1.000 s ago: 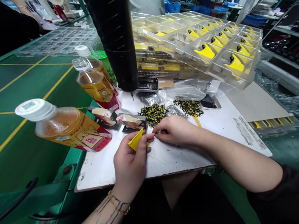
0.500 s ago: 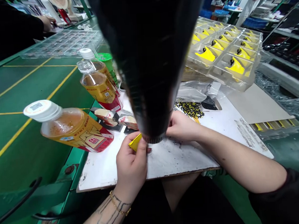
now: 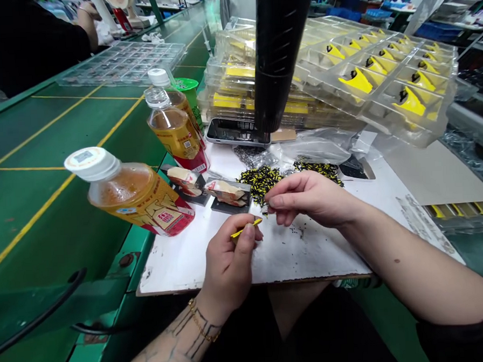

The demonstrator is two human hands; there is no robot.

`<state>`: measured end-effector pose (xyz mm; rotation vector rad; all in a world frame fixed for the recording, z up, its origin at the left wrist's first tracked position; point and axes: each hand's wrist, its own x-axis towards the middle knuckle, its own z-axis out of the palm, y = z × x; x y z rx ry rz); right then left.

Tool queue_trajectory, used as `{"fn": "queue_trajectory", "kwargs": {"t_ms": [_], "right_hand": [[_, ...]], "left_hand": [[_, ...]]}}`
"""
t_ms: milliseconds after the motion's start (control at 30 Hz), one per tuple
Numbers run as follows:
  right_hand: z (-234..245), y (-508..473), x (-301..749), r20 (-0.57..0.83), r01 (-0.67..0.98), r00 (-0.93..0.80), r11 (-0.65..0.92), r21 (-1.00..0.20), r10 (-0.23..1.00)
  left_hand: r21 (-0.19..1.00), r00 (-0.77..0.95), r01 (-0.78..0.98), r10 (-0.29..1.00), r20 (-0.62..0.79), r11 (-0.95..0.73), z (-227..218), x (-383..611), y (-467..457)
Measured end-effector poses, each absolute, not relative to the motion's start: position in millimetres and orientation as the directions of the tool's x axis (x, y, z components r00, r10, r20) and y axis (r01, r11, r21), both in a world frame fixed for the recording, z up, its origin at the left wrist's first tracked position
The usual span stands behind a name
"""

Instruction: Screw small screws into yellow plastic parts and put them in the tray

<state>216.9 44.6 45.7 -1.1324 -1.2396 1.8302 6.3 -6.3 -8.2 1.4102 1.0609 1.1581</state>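
Note:
My left hand [image 3: 229, 262] is closed on a flat yellow plastic piece [image 3: 246, 230], seen edge-on above the white board [image 3: 176, 260]. My right hand [image 3: 307, 198] hovers just right of it, thumb and forefinger pinched together near the piece's tip; what they hold is too small to make out. A pile of small black-and-yellow parts [image 3: 261, 179] lies just beyond both hands. A black cylindrical tool [image 3: 277, 55] hangs over the back of the board.
Three tea bottles stand or lean at left, the nearest tea bottle [image 3: 132, 192] tilted over the green table [image 3: 41, 159]. Clear trays with yellow pieces [image 3: 382, 82] are stacked behind. A phone [image 3: 233, 132], plastic bags and a second parts pile [image 3: 317, 169] lie behind. Another person's dark sleeve [image 3: 23, 36] is far left.
The black tool, which swung close and filled the view half a second ago, is back over the board's rear. The yellow piece has turned edge-on, and my right hand lifted slightly.

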Motion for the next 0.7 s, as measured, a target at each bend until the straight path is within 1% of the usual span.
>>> {"fn": "queue_trajectory", "kwargs": {"t_ms": [100,333,533,700], "right_hand": [[46.6,41.5,211.6,-0.252,-0.023,-0.415,-0.287,-0.958,0.874],[44.9,38.0,205.2,-0.269,0.021,-0.432,-0.289,-0.957,0.861],[44.9,38.1,208.6,-0.271,0.054,-0.465,-0.279,-0.959,0.843],[46.6,40.0,213.8,-0.322,0.084,-0.527,-0.329,-0.940,0.786]], "left_hand": [[0.992,0.182,0.016,0.975,0.124,-0.129,-9.6,5.9,-7.5],[0.981,0.239,0.038,0.955,0.178,-0.192,-9.0,5.0,-7.5],[0.964,0.278,0.125,0.941,0.193,-0.234,-3.8,4.4,-6.1],[0.976,0.336,0.071,0.927,0.169,-0.204,-5.1,2.7,-6.0]]}}
